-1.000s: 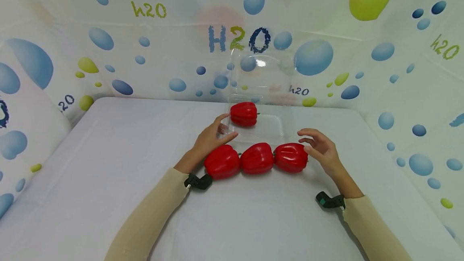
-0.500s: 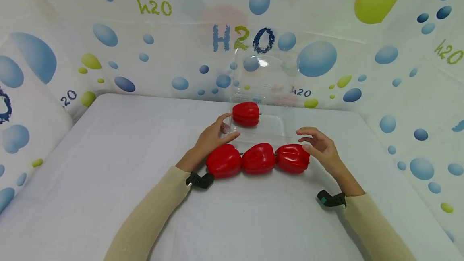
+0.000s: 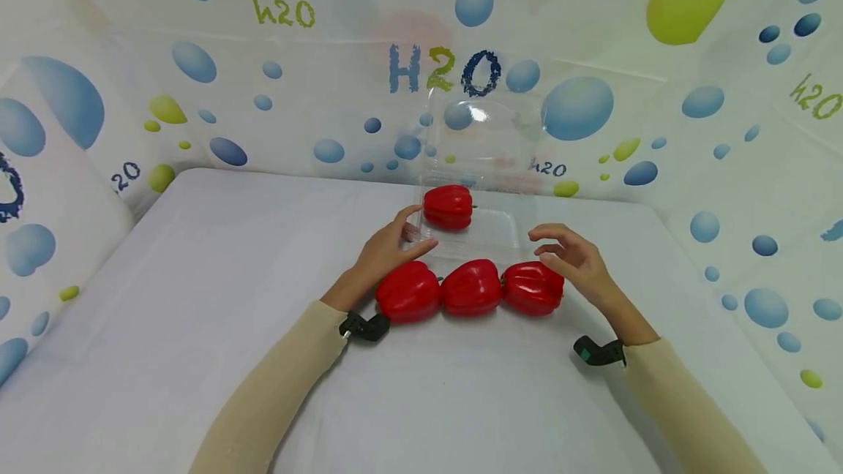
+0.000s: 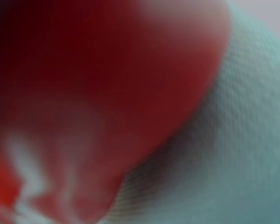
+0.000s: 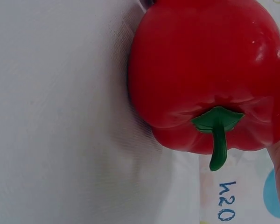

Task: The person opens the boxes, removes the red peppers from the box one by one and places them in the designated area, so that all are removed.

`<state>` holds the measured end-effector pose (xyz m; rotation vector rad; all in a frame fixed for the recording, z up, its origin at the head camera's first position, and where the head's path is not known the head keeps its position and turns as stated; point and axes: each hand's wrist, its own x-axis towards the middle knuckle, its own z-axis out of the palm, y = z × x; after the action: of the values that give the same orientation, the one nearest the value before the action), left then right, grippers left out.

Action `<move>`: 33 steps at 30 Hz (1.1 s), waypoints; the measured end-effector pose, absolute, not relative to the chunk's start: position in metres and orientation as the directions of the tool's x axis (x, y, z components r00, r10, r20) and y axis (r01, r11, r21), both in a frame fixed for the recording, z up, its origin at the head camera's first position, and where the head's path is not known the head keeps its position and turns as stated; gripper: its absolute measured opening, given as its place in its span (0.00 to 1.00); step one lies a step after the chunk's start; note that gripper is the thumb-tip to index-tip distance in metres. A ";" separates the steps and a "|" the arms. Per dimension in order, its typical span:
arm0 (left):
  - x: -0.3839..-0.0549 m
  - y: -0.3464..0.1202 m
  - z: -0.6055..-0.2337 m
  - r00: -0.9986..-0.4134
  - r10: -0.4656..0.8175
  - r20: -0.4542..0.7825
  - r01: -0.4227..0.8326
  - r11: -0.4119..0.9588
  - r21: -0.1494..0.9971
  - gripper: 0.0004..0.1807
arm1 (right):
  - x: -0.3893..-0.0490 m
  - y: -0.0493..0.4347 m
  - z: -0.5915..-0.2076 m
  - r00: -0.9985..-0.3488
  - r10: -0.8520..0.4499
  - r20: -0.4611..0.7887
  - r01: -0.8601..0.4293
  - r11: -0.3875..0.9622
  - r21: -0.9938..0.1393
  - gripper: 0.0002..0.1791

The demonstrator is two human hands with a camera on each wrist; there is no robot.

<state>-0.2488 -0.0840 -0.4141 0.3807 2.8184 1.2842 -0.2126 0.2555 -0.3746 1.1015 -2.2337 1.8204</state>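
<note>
In the head view, a clear plastic clamshell container (image 3: 490, 229) stands at the back of the table, its see-through lid (image 3: 487, 134) raised. One red bell pepper (image 3: 448, 207) lies in its left part. My left hand (image 3: 388, 247) holds the container's near left corner, thumb along the front and fingers at the side. Three more peppers lie in a row before it: a left pepper (image 3: 408, 292) under my left wrist, a middle pepper (image 3: 471, 287) and a right pepper (image 3: 533, 289). Over the right pepper, my right hand (image 3: 576, 258) hovers with loosely bent fingers, holding nothing.
A white cloth (image 3: 421, 401) covers the table. Behind it hangs a white curtain (image 3: 356, 108) with blue and green drops. Red pepper surface (image 4: 107, 84) fills much of the blurred left wrist view. The right wrist view shows a pepper's green stem (image 5: 218, 140).
My right hand has shifted slightly left and away from me, over the right pepper. The left hand stays at the container's corner. The head view has shifted a little.
</note>
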 end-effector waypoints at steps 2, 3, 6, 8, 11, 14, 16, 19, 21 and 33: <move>-0.249 -0.085 -0.413 -0.969 0.229 0.089 0.217 0.632 0.744 0.43 | -0.215 0.254 -0.373 -0.743 -0.487 0.459 -0.549 0.051 -0.834 0.21; -0.249 -0.085 -0.413 -0.969 0.229 0.093 0.221 0.633 0.742 0.43 | -0.216 0.253 -0.372 -0.743 -0.488 0.458 -0.549 0.051 -0.834 0.21; -0.249 -0.086 -0.412 -0.970 0.226 0.095 0.220 0.634 0.741 0.43 | -0.220 0.251 -0.370 -0.743 -0.494 0.452 -0.545 0.054 -0.837 0.21; -0.249 -0.086 -0.412 -0.970 0.224 0.095 0.219 0.635 0.741 0.43 | -0.223 0.250 -0.369 -0.737 -0.503 0.451 -0.549 0.055 -0.834 0.22; -0.250 -0.086 -0.411 -0.970 0.227 0.093 0.219 0.631 0.744 0.43 | -0.226 0.248 -0.367 -0.730 -0.521 0.443 -0.554 0.071 -0.829 0.23; -0.250 -0.086 -0.412 -0.969 0.228 0.092 0.218 0.628 0.747 0.42 | -0.229 0.247 -0.364 -0.728 -0.537 0.425 -0.556 0.100 -0.825 0.23; -0.250 -0.086 -0.412 -0.969 0.227 0.092 0.218 0.628 0.747 0.42 | -0.231 0.245 -0.363 -0.738 -0.544 0.401 -0.545 0.129 -0.828 0.23; -0.250 -0.087 -0.412 -0.969 0.228 0.092 0.218 0.626 0.748 0.42 | -0.232 0.242 -0.361 -0.755 -0.551 0.356 -0.519 0.169 -0.838 0.23; -0.249 -0.086 -0.412 -0.969 0.230 0.091 0.219 0.626 0.748 0.42 | -0.233 0.240 -0.360 -0.760 -0.559 0.331 -0.504 0.186 -0.843 0.23; -0.250 -0.084 -0.414 -0.969 0.232 0.081 0.213 0.630 0.747 0.42 | -0.240 0.229 -0.345 -0.745 -0.598 0.295 -0.497 0.203 -0.843 0.23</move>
<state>-0.2500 -0.0840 -0.4142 0.3846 2.8162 1.2851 -0.2400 0.2285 -0.3453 1.1475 -2.5094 1.6949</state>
